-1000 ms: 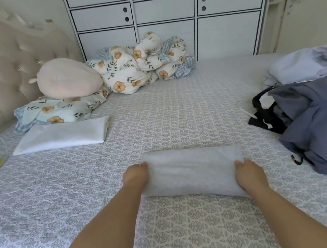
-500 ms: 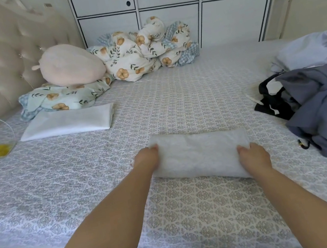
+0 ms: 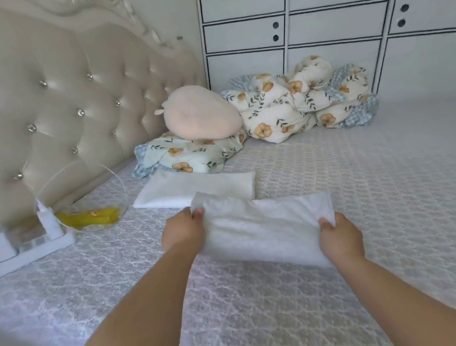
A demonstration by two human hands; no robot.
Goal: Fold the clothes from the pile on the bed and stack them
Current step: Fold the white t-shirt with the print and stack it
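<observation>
Both hands grip the folded cloth (image 3: pixel 264 232), left hand (image 3: pixel 184 232) and right hand (image 3: pixel 340 240) at its ends. Its long axis runs parallel to the stack (image 3: pixel 193 189), just beyond the left hand.

Fingers (image 3: pixel 197 212) partly under folded cloth (image 3: pixel 265 235)

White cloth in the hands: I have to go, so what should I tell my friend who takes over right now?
Left hand grips the folded cloth at its left end; right hand grips its right end.
The cloth is held above the bed, near the stack by the floral bedding.
Done: one piece lies folded in the stack; this one is folded.
Left: set it on the stack, then fold the rest. The pile is out of view.
</observation>
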